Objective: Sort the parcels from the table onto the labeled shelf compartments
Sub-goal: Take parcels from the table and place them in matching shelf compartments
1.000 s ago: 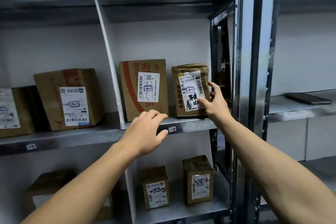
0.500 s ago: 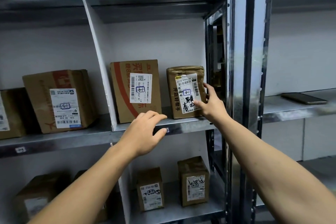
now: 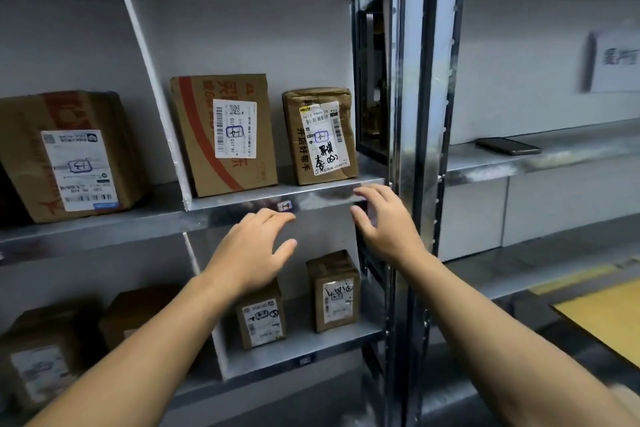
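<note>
A small brown taped parcel (image 3: 320, 135) with a handwritten label stands upright at the right end of the middle shelf compartment (image 3: 311, 189), beside a larger cardboard box (image 3: 225, 133) with red print. My right hand (image 3: 382, 220) hovers open just below and in front of that shelf edge, apart from the parcel. My left hand (image 3: 252, 250) is open too, fingers spread, a little lower and to the left. Neither hand holds anything. A small tag (image 3: 285, 206) sits on the shelf's front lip.
The left compartment holds another labelled box (image 3: 69, 152). Two small parcels (image 3: 332, 291) (image 3: 261, 321) stand on the lower shelf, with more boxes at lower left. A metal upright (image 3: 414, 149) rises right of my hands. A dark phone (image 3: 507, 146) lies on the right-hand ledge.
My right hand has let go of the small taped parcel and drawn back below the shelf edge. My left hand dropped slightly. The view shifted right and down.
</note>
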### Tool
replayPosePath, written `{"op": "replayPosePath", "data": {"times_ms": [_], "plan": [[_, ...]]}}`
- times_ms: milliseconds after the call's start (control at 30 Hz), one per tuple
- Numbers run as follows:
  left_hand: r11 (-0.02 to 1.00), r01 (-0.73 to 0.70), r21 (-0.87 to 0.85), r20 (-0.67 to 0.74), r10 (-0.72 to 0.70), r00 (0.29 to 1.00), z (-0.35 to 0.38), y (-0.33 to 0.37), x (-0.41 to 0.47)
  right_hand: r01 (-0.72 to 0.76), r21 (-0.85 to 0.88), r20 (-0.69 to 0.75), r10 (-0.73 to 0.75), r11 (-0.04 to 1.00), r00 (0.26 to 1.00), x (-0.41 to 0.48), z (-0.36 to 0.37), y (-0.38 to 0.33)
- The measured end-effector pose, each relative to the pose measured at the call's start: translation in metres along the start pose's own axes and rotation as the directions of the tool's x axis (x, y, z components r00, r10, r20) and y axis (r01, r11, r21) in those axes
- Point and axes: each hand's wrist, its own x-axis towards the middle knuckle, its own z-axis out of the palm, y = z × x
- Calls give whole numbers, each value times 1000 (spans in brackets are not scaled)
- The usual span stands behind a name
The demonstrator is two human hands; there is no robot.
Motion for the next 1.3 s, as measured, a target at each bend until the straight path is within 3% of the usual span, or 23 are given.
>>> {"op": "replayPosePath", "data": {"times_ms": [100, 233, 400, 567, 900, 1033, 1100, 1300], "plan": [[999, -45, 0, 21, 45, 999, 17, 18, -16, 6, -217, 107, 18, 976, 994, -49, -2, 6], [992, -122, -26, 90, 124, 988, 54, 53, -46, -100, -440, 198, 205, 892, 959, -127, -10, 21], [970, -201, -137, 253, 231, 940, 108, 99, -84, -317, -536, 234, 498, 782, 835, -231, -40, 49], [941, -257, -222, 406, 328, 853, 153, 147, -116, -486, -583, 194, 692, 651, 695, -317, -75, 61], [836, -393, -384, 487, 544, 683, 213, 283, -148, -692, -648, 8, 912, 317, 410, -436, -151, 105], [812, -417, -408, 501, 581, 641, 237, 334, -154, -737, -629, -8, 947, 246, 323, -475, -175, 133], [805, -420, -420, 521, 592, 614, 249, 358, -159, -756, -600, 22, 950, 263, 312, -491, -183, 144], [818, -380, -433, 569, 575, 589, 285, 410, -173, -734, -564, 29, 897, 378, 441, -513, -189, 156]]}}
